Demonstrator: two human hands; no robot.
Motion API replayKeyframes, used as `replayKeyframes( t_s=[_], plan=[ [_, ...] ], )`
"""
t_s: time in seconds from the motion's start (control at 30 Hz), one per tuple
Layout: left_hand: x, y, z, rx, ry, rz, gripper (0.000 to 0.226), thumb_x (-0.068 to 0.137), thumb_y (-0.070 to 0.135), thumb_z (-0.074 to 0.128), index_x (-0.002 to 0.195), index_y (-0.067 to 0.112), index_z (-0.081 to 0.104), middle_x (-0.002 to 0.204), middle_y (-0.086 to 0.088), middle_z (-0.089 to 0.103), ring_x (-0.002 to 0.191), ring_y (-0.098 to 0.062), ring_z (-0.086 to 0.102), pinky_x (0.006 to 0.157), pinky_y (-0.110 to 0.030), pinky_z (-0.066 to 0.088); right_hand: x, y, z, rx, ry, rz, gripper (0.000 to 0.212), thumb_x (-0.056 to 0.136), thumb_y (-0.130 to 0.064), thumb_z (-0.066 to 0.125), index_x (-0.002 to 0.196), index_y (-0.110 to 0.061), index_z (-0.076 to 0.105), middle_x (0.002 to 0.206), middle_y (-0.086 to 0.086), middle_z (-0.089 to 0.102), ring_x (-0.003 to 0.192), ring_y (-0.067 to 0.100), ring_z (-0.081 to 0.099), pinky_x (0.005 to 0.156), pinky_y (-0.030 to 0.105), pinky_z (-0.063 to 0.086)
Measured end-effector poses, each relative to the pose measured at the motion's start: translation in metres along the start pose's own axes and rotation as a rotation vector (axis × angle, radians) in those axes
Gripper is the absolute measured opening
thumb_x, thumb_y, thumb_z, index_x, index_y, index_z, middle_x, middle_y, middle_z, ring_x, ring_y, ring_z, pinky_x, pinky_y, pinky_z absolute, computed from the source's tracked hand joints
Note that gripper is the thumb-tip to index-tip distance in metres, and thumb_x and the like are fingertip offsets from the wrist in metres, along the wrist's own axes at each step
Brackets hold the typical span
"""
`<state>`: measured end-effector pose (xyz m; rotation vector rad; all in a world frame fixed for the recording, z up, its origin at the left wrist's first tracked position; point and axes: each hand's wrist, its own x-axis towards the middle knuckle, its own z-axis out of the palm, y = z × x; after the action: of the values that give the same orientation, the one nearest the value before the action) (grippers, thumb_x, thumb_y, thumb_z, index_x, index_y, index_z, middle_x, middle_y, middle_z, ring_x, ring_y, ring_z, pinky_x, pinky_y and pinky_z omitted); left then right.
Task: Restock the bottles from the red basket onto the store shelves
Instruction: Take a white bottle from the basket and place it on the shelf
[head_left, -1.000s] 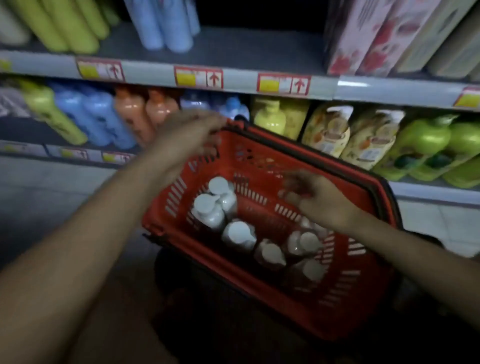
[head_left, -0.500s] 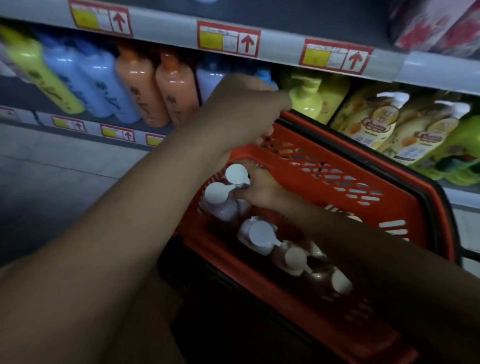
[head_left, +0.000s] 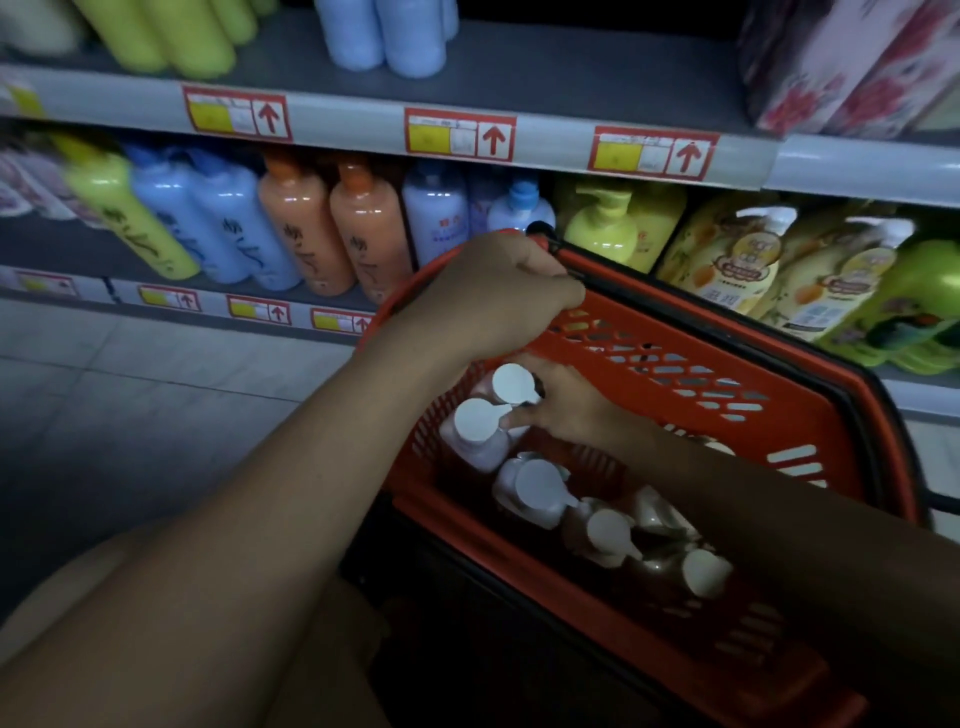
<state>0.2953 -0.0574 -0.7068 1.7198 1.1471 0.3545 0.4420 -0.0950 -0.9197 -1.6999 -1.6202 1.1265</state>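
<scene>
**Inspector:** Location of the stock?

**Assistant:** The bottles (head_left: 540, 493) stand in the red basket (head_left: 675, 374), white pump caps up. At least five caps show in a row running from ten o'clock to four o'clock across the basket floor. None has left the basket.

**Inspector:** Hands?

**Assistant:** The right hand (head_left: 566, 405) is inside the basket at the ten o'clock end, fingertips against the necks of the two nearest bottles. Whether they pinch a neck or only touch it I cannot tell; the caps hide the tips. The left hand (head_left: 498, 291) sits at twelve o'clock, fingers curled over the basket's rim, by the black handle (head_left: 852, 405).

**Inspector:** Surroundings?

**Assistant:** The shelves (head_left: 363, 122) lie beyond, at twelve o'clock. The lower row holds orange bottles (head_left: 332, 228), blue ones and yellow pump bottles; price tags (head_left: 460, 134) line the edge.

**Inspector:** Progress?

**Assistant:** In my judgement, early. The first pick is in hand; every visible bottle remains to be shelved.
</scene>
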Motion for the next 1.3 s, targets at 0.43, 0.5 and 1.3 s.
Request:
replayKeyframes(
  t_s=[0.43, 0.5, 1.3],
  plan=[
    [-0.001, -0.031, -0.003, 0.109, -0.013, -0.065, 0.033, 0.09, 0.022, 0.072, 0.122, 0.017, 0.067, 0.113, 0.001, 0.071, 0.102, -0.013, 0.068, 0.089, -0.022, 0.05, 0.004, 0.009, -0.037, -0.102, -0.031, -0.088, 0.059, 0.088, -0.041, 0.078, 0.14, -0.022, 0.057, 0.134, -0.006, 0.067, 0.124, 0.011, 0.062, 0.107, 0.038, 0.048],
    [0.002, -0.032, -0.004, 0.151, -0.009, -0.06, 0.036, 0.09, 0.021, 0.072, 0.125, 0.018, 0.065, 0.115, 0.002, 0.07, 0.105, -0.013, 0.066, 0.091, -0.021, 0.048, 0.001, 0.008, -0.048, -0.079, -0.018, -0.074, 0.058, 0.086, -0.045, 0.08, 0.135, -0.022, 0.061, 0.131, -0.003, 0.068, 0.122, 0.015, 0.063, 0.106, 0.044, 0.048],
    [-0.028, 0.023, 0.059, -0.129, 0.278, 0.278, 0.102, 0.06, 0.023, 0.093, 0.136, 0.044, 0.028, 0.118, 0.021, 0.055, 0.095, 0.009, 0.06, 0.061, -0.007, 0.047, -0.109, -0.264, -0.209, -0.211, 0.625, -0.083, 0.036, 0.091, -0.045, 0.074, 0.084, -0.009, 0.069, 0.074, 0.013, 0.071, 0.053, 0.02, 0.071, 0.048, 0.042, 0.061]
  ],
)
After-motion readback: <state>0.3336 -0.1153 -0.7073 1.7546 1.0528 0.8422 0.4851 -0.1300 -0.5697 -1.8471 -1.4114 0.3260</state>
